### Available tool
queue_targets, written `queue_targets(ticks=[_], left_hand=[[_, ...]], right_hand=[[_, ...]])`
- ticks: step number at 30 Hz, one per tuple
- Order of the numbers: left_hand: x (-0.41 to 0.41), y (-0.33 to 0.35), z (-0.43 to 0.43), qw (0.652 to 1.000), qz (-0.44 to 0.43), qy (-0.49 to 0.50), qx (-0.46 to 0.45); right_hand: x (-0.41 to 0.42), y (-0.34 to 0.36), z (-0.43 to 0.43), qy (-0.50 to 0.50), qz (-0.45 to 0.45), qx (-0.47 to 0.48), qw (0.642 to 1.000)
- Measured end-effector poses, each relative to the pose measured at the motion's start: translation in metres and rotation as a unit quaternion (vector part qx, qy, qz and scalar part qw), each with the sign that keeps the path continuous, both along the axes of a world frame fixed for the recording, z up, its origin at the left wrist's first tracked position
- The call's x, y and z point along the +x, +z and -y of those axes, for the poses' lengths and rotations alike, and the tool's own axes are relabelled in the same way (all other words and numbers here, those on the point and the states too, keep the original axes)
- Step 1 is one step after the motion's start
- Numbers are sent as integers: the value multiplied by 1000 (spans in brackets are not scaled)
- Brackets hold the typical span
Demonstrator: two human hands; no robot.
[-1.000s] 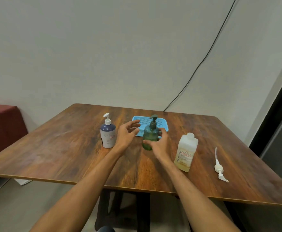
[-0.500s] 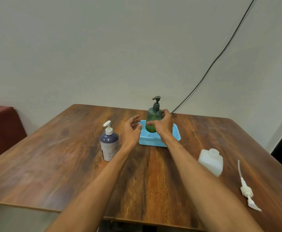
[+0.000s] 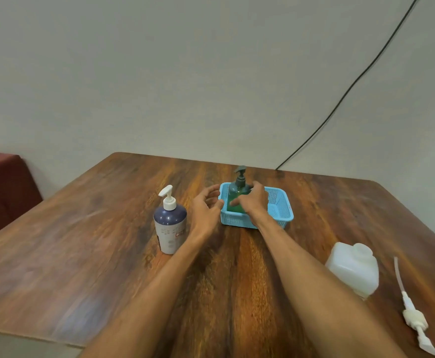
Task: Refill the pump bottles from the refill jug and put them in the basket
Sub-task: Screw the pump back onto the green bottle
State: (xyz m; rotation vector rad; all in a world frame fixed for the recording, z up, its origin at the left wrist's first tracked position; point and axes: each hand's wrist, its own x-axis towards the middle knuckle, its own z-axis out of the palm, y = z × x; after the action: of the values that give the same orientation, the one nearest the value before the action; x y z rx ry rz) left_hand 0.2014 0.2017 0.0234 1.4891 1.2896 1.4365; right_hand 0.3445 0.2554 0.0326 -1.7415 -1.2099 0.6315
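Note:
A green pump bottle stands upright inside the blue basket at the table's far middle. My right hand grips its body, fingers wrapped round the front. My left hand hovers just left of the basket with relaxed, spread fingers, holding nothing. A white-and-navy pump bottle stands on the table to the left of my left hand. The white refill jug stands at the right, seen from above.
A loose white pump head with its tube lies near the table's right front edge. The wooden table reaches to the wall. A dark red seat is at the far left. A black cable runs down the wall.
My right hand has lowered the green bottle from above the basket down into it. My left hand stayed beside the basket's left edge.

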Motion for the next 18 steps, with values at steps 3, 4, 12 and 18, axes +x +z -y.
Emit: queue_targets(ticks=[3, 4, 12, 18], left_hand=[[0, -2, 1, 1000, -10, -1, -3], [1, -1, 2, 1000, -11, -2, -3], [-3, 13, 32, 1000, -22, -18, 9], [-18, 21, 79, 998, 17, -22, 49]], right_hand=[[2, 1, 1, 13, 9, -9, 1000], [3, 2, 2, 20, 12, -14, 1000], [-3, 2, 49, -1, 46, 67, 997], [-43, 4, 102, 40, -13, 198, 979]])
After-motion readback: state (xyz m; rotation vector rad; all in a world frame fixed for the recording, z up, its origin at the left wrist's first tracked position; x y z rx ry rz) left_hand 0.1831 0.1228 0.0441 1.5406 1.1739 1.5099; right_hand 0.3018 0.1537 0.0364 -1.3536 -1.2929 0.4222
